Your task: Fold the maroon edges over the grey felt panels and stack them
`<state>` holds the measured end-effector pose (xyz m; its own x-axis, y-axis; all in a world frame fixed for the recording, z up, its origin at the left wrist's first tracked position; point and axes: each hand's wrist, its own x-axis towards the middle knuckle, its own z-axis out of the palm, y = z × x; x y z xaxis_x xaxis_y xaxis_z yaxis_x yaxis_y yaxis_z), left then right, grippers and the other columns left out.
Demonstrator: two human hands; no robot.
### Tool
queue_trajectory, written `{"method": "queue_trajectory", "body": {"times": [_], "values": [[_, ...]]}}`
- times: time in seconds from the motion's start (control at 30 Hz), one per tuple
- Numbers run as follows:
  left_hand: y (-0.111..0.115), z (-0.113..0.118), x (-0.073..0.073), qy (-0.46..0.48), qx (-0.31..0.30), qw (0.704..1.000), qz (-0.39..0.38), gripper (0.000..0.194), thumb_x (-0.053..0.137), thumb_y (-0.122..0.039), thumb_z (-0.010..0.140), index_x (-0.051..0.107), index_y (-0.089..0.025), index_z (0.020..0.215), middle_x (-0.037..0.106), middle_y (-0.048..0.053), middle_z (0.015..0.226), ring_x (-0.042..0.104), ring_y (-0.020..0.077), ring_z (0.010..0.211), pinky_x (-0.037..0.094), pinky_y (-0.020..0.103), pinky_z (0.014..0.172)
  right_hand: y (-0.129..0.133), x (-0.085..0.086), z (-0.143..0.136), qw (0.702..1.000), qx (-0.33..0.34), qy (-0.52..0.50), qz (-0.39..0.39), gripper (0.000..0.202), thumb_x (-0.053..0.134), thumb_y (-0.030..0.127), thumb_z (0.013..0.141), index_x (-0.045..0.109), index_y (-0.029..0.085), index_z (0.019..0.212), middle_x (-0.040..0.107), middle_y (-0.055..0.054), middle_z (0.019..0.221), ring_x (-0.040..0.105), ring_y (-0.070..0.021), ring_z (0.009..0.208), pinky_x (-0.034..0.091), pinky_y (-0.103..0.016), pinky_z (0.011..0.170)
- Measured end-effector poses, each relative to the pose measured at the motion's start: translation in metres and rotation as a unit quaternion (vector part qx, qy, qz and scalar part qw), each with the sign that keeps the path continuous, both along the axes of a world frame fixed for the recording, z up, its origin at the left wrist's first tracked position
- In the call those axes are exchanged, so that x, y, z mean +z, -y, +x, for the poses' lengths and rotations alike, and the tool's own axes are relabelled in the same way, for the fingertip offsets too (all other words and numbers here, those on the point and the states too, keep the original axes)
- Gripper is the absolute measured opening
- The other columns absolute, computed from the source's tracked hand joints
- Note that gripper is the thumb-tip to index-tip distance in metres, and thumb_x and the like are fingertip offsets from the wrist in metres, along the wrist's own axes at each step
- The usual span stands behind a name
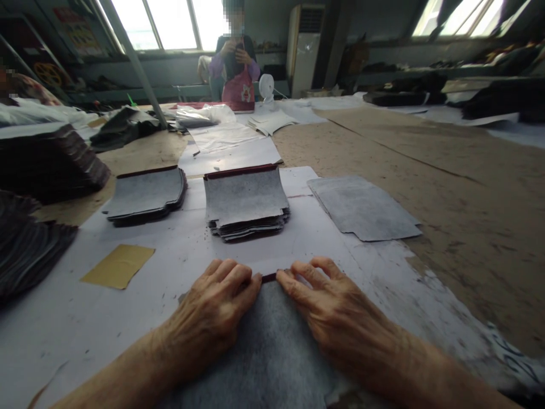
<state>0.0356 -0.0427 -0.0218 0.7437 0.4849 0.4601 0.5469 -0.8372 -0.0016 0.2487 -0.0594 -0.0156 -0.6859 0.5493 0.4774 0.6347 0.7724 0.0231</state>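
A grey sheet point(276, 346) lies at the front of the table, its far edge showing a narrow dark red strip. My left hand point(221, 301) has its fingers closed on the left part of that edge. On the right part, my right hand point(327, 301) pinches the same edge between thumb and fingers. Beyond my hands is a stack of grey pieces point(247, 196) with dark red far edges. A similar stack point(147, 193) stands to its left. Flat grey pieces point(364, 207) lie to the right.
A tan card point(119, 266) lies left of my hands. Tall dark stacks point(51, 159) line the left side. Plastic-wrapped items point(204, 115) and a small white fan point(267, 88) are farther back. A person point(234, 62) stands behind the table.
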Motion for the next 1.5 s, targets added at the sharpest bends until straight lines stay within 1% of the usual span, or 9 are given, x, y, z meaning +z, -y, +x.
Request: {"method": "queue_trajectory", "body": {"times": [0.13,0.23,0.3,0.57,0.67,0.87,1.13,1.27,1.5], "values": [[0.001,0.001,0.002,-0.014,0.000,1.000,0.004,0.036,0.033,0.002,0.079,0.054,-0.005,0.108,0.052,0.010,0.085,0.042,0.0196,0.075,0.045,0.037,0.063,-0.015,0.002,0.024,0.985,-0.005,-0.103,-0.137,0.034,0.039,0.005,0.082,0.063,0.014,0.103,0.063,-0.006,0.102,0.056,-0.0181,0.093,0.049,-0.033,0.080],[0.002,0.002,0.002,-0.010,-0.004,1.000,0.015,0.037,0.032,0.002,0.078,0.054,-0.005,0.107,0.051,0.010,0.083,0.042,0.0192,0.074,0.044,0.035,0.061,-0.023,0.004,0.035,0.947,-0.124,-0.219,-0.199,0.022,0.049,0.011,0.079,0.069,0.021,0.084,0.066,-0.002,0.095,0.060,-0.0157,0.087,0.050,-0.030,0.081],[0.002,0.003,0.002,-0.010,0.001,1.000,0.020,0.036,0.031,0.002,0.079,0.054,-0.006,0.107,0.051,0.009,0.082,0.042,0.0188,0.073,0.044,0.035,0.062,-0.022,0.005,0.028,0.940,-0.164,-0.253,-0.157,0.023,0.049,0.010,0.078,0.068,0.021,0.083,0.066,-0.002,0.091,0.061,-0.0156,0.083,0.050,-0.030,0.080],[0.002,-0.001,0.000,0.025,0.006,1.000,-0.010,0.028,0.034,-0.003,0.082,0.054,-0.007,0.102,0.053,0.009,0.083,0.044,0.0191,0.075,0.047,0.036,0.065,0.002,-0.007,-0.040,0.993,-0.064,-0.083,-0.045,0.028,0.036,0.000,0.075,0.063,0.009,0.081,0.056,-0.010,0.075,0.048,-0.0209,0.074,0.048,-0.035,0.065],[0.002,-0.015,-0.001,0.058,-0.002,0.998,0.003,0.034,0.038,-0.001,0.082,0.049,-0.007,0.113,0.055,0.009,0.087,0.046,0.0185,0.079,0.048,0.034,0.069,0.003,-0.010,-0.039,0.996,-0.057,-0.069,-0.020,0.032,0.033,-0.001,0.078,0.063,0.008,0.088,0.056,-0.009,0.076,0.048,-0.0204,0.076,0.048,-0.033,0.066],[0.004,-0.040,-0.003,0.093,-0.006,0.995,-0.031,0.038,0.039,0.004,0.079,0.053,-0.013,0.110,0.054,0.007,0.088,0.046,0.0150,0.079,0.047,0.029,0.068,0.000,-0.010,-0.034,0.996,-0.055,-0.067,0.007,0.037,0.031,0.000,0.081,0.059,0.005,0.103,0.058,-0.010,0.082,0.051,-0.0205,0.078,0.049,-0.034,0.068],[0.003,-0.037,-0.007,0.082,-0.024,0.995,-0.041,0.031,0.039,0.000,0.080,0.054,-0.008,0.106,0.052,0.009,0.084,0.044,0.0176,0.077,0.045,0.034,0.066,-0.003,0.000,-0.036,1.000,-0.011,0.017,-0.003,0.033,0.032,0.005,0.087,0.061,0.007,0.102,0.060,-0.007,0.080,0.051,-0.0191,0.074,0.048,-0.032,0.064],[0.003,-0.036,-0.008,0.092,-0.020,0.995,-0.026,0.029,0.038,0.000,0.079,0.055,-0.007,0.102,0.052,0.009,0.082,0.044,0.0178,0.075,0.045,0.034,0.065,-0.002,0.007,-0.041,0.993,-0.041,0.056,0.091,0.032,0.034,0.005,0.085,0.063,0.006,0.097,0.060,-0.014,0.097,0.051,-0.0267,0.091,0.047,-0.041,0.072],[0.005,-0.035,-0.006,0.084,-0.010,0.996,-0.035,0.023,0.039,-0.002,0.079,0.057,-0.008,0.090,0.050,0.008,0.079,0.042,0.0173,0.072,0.044,0.033,0.063,-0.004,0.003,-0.060,0.997,-0.023,-0.061,-0.036,0.032,0.032,0.003,0.081,0.063,0.009,0.088,0.058,-0.010,0.080,0.050,-0.0194,0.076,0.048,-0.034,0.066]]}}
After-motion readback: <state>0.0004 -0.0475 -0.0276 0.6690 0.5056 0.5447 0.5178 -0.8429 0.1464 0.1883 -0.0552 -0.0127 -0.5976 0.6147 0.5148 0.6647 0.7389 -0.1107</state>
